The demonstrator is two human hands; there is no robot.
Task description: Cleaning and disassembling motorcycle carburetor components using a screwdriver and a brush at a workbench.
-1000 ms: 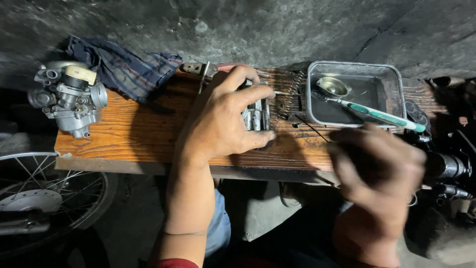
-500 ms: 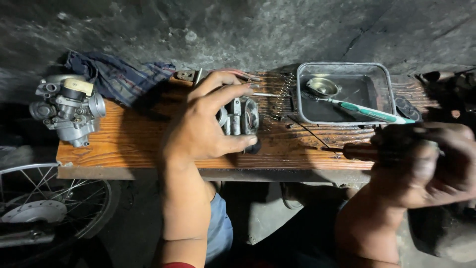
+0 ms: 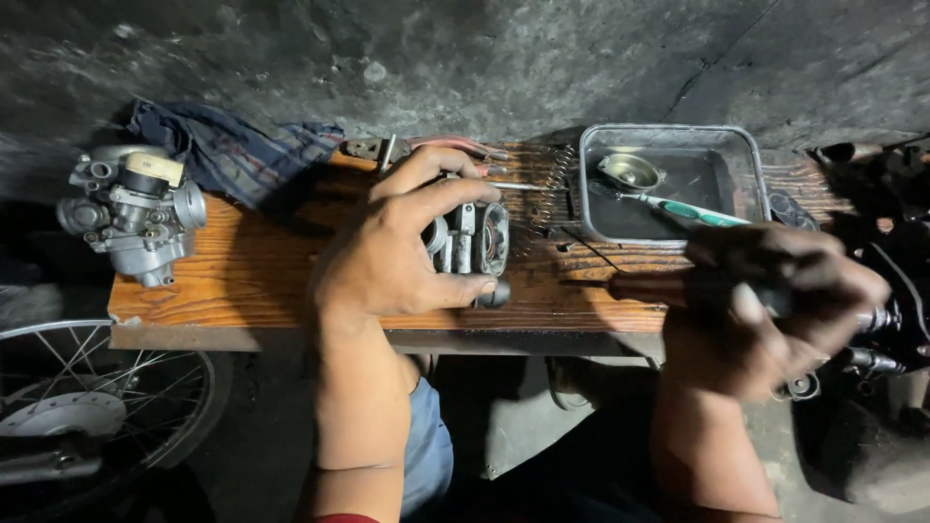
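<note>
My left hand grips a small metal carburetor part and presses it onto the wooden board, fingers curled over its top. Over the board's right end my right hand is closed on a dark-handled screwdriver. Its thin shaft points left toward the part and stops short of it. A coil spring and a thin pin lie just beyond the part.
A whole carburetor stands at the board's left end beside a blue cloth. A metal tray at the right holds a small metal cup and a green toothbrush. A spoked wheel lies lower left; dark engine parts sit right.
My right hand has risen from below the board's edge to its right end, bringing the screwdriver level with the part. My left hand has kept its grip on the part.
</note>
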